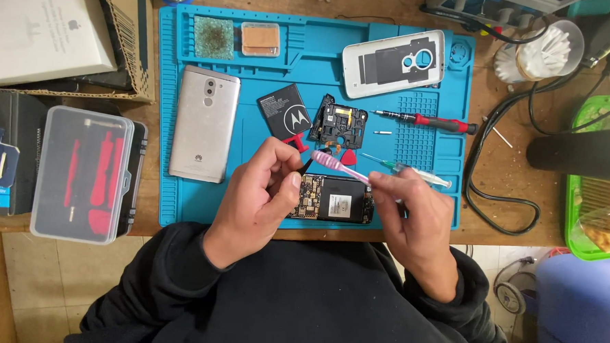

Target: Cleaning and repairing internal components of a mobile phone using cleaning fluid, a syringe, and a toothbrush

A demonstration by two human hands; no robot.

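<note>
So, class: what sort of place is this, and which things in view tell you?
Probably a phone repair bench: a blue repair mat holds an opened phone, a loose battery and a precision screwdriver.

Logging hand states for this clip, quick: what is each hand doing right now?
Left hand: closed, fingers pinched at the edge of the opened phone.
Right hand: closed, holding the pink toothbrush over the phone.

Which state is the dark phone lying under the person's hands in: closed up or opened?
Opened. The dark phone lies with its circuit board exposed; its white back cover and battery lie apart on the blue mat.
</note>
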